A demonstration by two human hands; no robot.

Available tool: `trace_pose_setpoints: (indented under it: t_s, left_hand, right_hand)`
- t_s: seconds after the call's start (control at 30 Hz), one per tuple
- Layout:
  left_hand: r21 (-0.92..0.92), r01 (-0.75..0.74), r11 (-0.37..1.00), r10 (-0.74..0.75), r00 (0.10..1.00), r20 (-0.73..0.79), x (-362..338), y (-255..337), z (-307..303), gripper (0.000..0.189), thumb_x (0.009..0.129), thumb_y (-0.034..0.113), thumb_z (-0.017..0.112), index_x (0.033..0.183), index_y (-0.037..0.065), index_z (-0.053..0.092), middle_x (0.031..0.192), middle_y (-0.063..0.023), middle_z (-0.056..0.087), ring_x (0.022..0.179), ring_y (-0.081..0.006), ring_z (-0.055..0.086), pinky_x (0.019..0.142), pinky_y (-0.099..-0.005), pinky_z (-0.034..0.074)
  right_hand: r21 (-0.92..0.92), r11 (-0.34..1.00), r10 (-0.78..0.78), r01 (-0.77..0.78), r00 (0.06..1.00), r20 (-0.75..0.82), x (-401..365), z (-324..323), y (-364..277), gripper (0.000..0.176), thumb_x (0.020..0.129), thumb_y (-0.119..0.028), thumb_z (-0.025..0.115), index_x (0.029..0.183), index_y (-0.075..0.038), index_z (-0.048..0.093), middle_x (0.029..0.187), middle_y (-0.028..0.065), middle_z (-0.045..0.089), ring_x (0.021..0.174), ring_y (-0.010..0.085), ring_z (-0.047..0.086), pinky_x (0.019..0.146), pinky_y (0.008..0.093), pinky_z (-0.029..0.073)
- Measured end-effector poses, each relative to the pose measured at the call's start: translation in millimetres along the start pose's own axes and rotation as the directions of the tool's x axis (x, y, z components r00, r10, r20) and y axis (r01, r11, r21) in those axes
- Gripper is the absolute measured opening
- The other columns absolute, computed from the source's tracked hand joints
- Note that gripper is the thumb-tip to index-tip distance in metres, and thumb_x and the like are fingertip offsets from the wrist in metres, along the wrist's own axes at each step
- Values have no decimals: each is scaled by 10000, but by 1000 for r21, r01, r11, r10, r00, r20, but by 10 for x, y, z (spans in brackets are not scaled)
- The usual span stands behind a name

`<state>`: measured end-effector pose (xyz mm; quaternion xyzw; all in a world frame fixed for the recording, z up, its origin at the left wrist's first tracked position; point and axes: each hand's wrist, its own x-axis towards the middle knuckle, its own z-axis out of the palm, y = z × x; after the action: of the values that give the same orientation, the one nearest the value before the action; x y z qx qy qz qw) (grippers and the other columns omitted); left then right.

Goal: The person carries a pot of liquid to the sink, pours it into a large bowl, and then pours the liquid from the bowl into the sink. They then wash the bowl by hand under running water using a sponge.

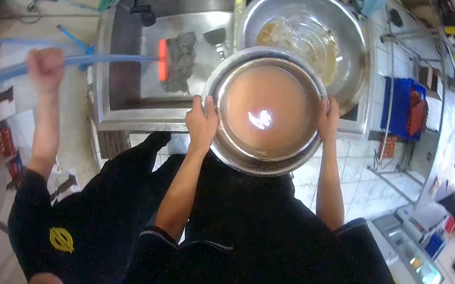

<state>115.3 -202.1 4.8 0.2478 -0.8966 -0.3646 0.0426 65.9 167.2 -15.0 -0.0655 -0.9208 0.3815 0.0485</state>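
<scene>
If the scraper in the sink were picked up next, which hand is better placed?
Left, probably: the left hand holds the bowl on the side nearer the scraper; the right hand is across it, farther away. Both are occupied, so the bowl would likely need setting down.

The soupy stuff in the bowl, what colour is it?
The liquid is a cloudy pinkish brown, shown best in the head view.

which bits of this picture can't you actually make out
All in the head view:
- bottom of the inner bowl: hidden by cloudy brown liquid
- any fingers of the left hand or right hand under the outer bowl: hidden by that bowl
- co-worker's raised hand: blurred, finger detail lost
- co-worker's shirt emblem: any lettering too small
</scene>
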Motion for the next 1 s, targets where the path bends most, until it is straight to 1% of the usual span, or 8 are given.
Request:
trace_pose_setpoints:
  t_s: [0.1, 0.13, 0.23, 0.43, 0.57, 0.6, 0.73, 1.0]
  left_hand:
    - [-46, -50, 998, 50, 999, 1, 148, -102, 53, 423, 1000, 431, 508, 1034, 17, 591, 678, -292, 623, 696, -519, 619, 658, -586, 462]
    - [-65, -76, 995, 78, 997, 13, 195, 0, -42, 433, 1001, 437, 503, 1003, 13, 590, 678, -289, 625, 700, -519, 620, 658, -585, 462]
    - [-163, -74, 984, 89, 992, 87, 362, -27, -67, 420, 1005, 424, 506, 978, 14, 596, 680, -275, 635, 697, -508, 627, 663, -581, 470]
    - [-169, -240, 956, 235, 971, -49, 647, -52, 74, 338, 991, 368, 565, 939, 38, 615, 694, -241, 655, 687, -472, 645, 633, -530, 492]
    - [-135, -254, 958, 238, 963, -123, 826, -67, 187, 324, 959, 355, 624, 881, 41, 615, 685, -229, 644, 669, -455, 640, 621, -525, 491]
    - [-192, -257, 947, 230, 961, -155, 855, -63, 191, 326, 935, 358, 657, 849, 46, 617, 676, -228, 630, 650, -454, 626, 612, -523, 488]
    - [-211, -259, 943, 230, 961, -152, 938, 8, 134, 340, 905, 375, 688, 845, 46, 630, 693, -195, 641, 659, -446, 627, 622, -515, 496]
    - [-339, -135, 931, 106, 989, -103, 948, 48, 13, 206, 969, 254, 598, 958, 54, 644, 778, -207, 677, 729, -434, 660, 652, -510, 497]
  right_hand:
    - [-31, 995, 98, -99, 995, -16, -118, 4, -85, 493, 1047, -381, 476, 1320, 24, 539, 1249, 237, 600, 1187, 366, 561, 1015, 417, 423]
    - [-67, 997, 42, -47, 996, -79, -148, 55, -79, 475, 1053, -383, 458, 1285, 21, 547, 1161, 227, 622, 1100, 356, 583, 976, 411, 430]
    - [-11, 990, 139, -141, 986, -89, -262, 78, -84, 451, 1063, -383, 429, 1205, 23, 563, 1069, 216, 624, 1000, 342, 576, 923, 414, 431]
    - [126, 967, 231, -220, 970, -81, -238, 87, -237, 470, 1071, -400, 420, 1096, 38, 589, 988, 179, 628, 907, 266, 564, 847, 398, 456]
    - [57, 991, 123, -119, 990, -75, -11, 125, -203, 455, 1077, -384, 414, 1118, 32, 594, 978, 158, 640, 904, 228, 573, 836, 370, 462]
    - [171, 973, 163, -154, 986, -42, 44, 168, -176, 438, 1073, -378, 429, 1090, 31, 586, 954, 151, 637, 886, 233, 572, 827, 380, 463]
    - [61, 986, 158, -155, 987, -39, 135, 175, -287, 433, 1070, -381, 425, 992, 25, 554, 870, 127, 572, 814, 225, 519, 773, 380, 443]
    - [108, 984, 151, -139, 982, -113, 157, 290, -471, 457, 1064, -399, 422, 997, 29, 569, 906, 156, 612, 832, 273, 546, 816, 414, 446]
